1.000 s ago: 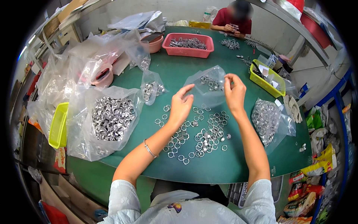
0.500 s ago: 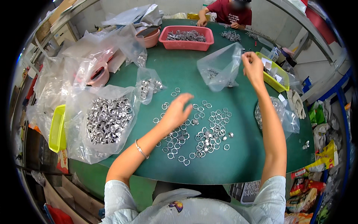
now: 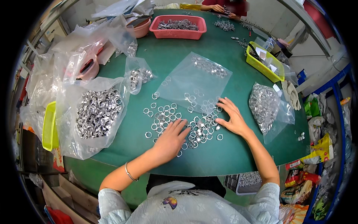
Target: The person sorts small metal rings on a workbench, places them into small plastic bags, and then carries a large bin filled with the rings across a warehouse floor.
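Note:
Many silvery metal rings [image 3: 192,144] lie loose in a pile on the green table in front of me. Over the left part of the pile is my left hand [image 3: 170,140], palm down, with fingers stretched and slightly apart at the rings; its fingertips touch or nearly touch them. My right hand [image 3: 234,118] is open at the pile's right side, thumb and fingers spread, nothing seen in it. Just beyond both hands a clear plastic bag [image 3: 186,80] lies flat, with several rings gathered at its far end. Loose rings show through its near edge, close to my right fingertips.
A large open bag of rings [image 3: 99,114] stands left, a smaller one [image 3: 137,79] behind it. Another filled bag [image 3: 264,106] lies right, near a yellow-green basket [image 3: 265,70] and gloves [image 3: 291,95]. A pink tub [image 3: 178,34] is far back; a co-worker [image 3: 225,8] sits beyond.
My right hand has let go of the plastic bag and come down to the ring pile; the bag now lies flat. My left hand has moved nearer, down onto the rings.

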The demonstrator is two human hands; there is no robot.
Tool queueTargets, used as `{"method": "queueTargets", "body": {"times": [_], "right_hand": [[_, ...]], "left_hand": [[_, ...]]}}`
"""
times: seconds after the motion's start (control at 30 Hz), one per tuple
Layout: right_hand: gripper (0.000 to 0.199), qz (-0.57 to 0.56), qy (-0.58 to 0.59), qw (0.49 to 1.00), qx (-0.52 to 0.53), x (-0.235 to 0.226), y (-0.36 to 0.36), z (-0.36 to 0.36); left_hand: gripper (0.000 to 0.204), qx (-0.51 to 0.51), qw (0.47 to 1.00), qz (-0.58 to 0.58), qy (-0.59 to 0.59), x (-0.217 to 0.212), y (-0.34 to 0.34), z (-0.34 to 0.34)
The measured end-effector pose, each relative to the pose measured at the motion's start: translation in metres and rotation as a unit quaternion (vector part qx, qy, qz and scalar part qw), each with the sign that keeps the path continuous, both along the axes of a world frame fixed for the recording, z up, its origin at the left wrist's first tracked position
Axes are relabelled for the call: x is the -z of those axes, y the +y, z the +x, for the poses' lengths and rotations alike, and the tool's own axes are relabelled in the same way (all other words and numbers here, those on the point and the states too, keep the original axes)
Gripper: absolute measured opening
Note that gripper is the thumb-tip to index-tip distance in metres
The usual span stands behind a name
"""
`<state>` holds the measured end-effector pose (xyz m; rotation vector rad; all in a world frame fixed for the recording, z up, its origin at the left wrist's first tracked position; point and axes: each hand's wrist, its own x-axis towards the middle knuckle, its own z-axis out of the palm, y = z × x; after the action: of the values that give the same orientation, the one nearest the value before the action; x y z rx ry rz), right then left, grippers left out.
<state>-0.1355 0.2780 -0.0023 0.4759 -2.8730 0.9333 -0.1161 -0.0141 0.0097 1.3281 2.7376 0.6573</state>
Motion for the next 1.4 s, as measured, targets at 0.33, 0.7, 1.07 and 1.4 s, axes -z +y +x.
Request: {"method": "queueTargets", "body": {"times": [0.33,0.7,1.07,1.4], "right_hand": [[0.053,0.024,0.007,0.998,-0.050,-0.002,-0.015,0.054],[0.040,0.002,0.003,1.000,-0.010,-0.001,-0.059,0.139],[0.048,-0.040,-0.045,0.981,-0.183,-0.008,-0.098,0.180],[0.059,-0.011,0.035,0.999,0.016,-0.015,-0.071,0.076]], "left_hand": [[0.034,0.172,0.779,0.215,-0.564,-0.010,0.014,0.100],[0.063,-0.011,0.132,0.426,-0.895,0.088,0.039,0.128],[0.058,0.013,-0.116,0.520,-0.846,0.116,0.032,0.148],[0.052,-0.092,0.091,0.436,-0.891,0.076,0.035,0.136]]}}
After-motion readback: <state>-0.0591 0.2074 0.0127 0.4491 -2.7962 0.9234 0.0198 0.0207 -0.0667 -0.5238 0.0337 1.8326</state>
